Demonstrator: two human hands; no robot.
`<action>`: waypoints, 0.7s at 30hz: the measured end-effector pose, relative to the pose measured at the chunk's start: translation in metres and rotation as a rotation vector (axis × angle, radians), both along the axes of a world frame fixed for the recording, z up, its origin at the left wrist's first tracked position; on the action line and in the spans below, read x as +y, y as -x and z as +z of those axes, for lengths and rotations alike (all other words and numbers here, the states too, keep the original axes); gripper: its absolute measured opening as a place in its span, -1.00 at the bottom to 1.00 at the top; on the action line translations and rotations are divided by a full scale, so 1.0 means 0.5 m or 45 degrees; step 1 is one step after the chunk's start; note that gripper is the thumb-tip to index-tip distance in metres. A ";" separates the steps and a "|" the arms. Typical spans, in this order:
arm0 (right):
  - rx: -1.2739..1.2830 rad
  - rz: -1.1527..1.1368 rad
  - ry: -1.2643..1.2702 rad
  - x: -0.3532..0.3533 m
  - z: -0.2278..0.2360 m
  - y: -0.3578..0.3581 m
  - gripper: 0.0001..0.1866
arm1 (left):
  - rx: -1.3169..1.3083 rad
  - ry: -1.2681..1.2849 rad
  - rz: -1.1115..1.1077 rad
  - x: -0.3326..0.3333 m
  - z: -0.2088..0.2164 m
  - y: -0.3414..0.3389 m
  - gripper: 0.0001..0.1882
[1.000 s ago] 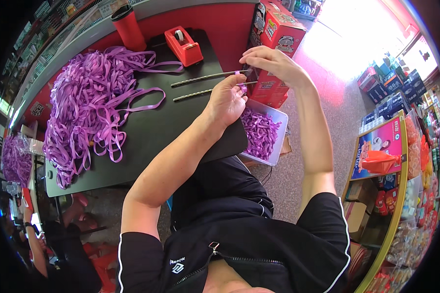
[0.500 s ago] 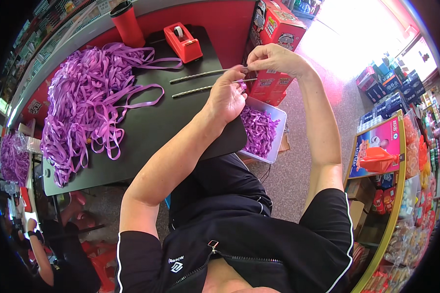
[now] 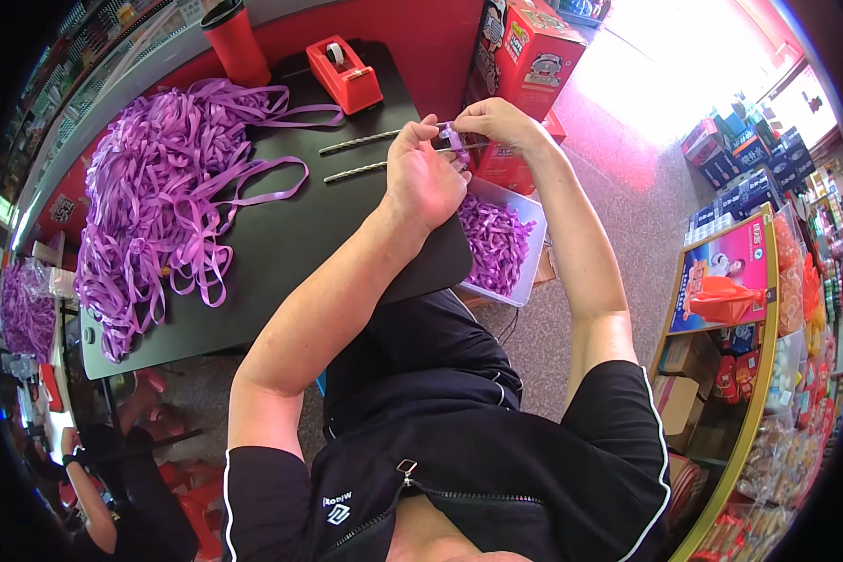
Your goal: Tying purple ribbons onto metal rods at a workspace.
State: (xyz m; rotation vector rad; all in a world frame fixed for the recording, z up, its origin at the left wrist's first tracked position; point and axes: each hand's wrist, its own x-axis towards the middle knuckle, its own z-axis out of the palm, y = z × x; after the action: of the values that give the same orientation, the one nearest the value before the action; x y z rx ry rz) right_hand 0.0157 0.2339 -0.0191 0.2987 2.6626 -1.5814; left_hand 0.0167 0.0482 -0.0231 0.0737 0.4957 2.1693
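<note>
My left hand (image 3: 423, 175) and my right hand (image 3: 493, 123) meet above the right end of the black table (image 3: 281, 253), both pinching a small piece of purple ribbon (image 3: 454, 140) between the fingertips. Two thin twisted metal rods (image 3: 358, 142) lie on the table just left of my hands. A big heap of purple ribbon (image 3: 150, 197) covers the table's left half, with loose loops trailing toward the rods. Below my hands a clear plastic tray (image 3: 526, 267) holds several short purple ribbon pieces (image 3: 492, 245).
A red tape dispenser (image 3: 345, 73) and a red cup (image 3: 234, 39) stand at the table's far edge. Red cartons (image 3: 525, 66) sit behind my hands. Shelves of packaged goods (image 3: 749, 309) line the right. Another person (image 3: 94, 478) crouches at lower left by red stools.
My hands have stayed together over the table's right end, working the small ribbon piece; they shifted slightly. The heap, rods and tray have not moved.
</note>
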 end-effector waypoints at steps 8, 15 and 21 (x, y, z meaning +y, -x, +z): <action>-0.062 -0.054 -0.327 -0.022 0.025 -0.003 -0.63 | -0.024 -0.002 -0.018 -0.001 -0.003 0.005 -0.59; -0.019 -0.061 -0.472 -0.011 0.011 0.009 -0.63 | -0.022 0.011 -0.004 0.002 0.001 0.000 -0.60; -0.040 -0.182 -0.731 -0.046 0.026 -0.001 -0.63 | -0.024 0.008 -0.018 0.002 -0.003 0.008 -0.56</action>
State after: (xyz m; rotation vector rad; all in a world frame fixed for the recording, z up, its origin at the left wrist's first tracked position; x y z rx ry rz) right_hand 0.0160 0.2109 -0.0059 0.5277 3.0697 -0.7834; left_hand 0.0129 0.0492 -0.0244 0.0534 0.4894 2.1525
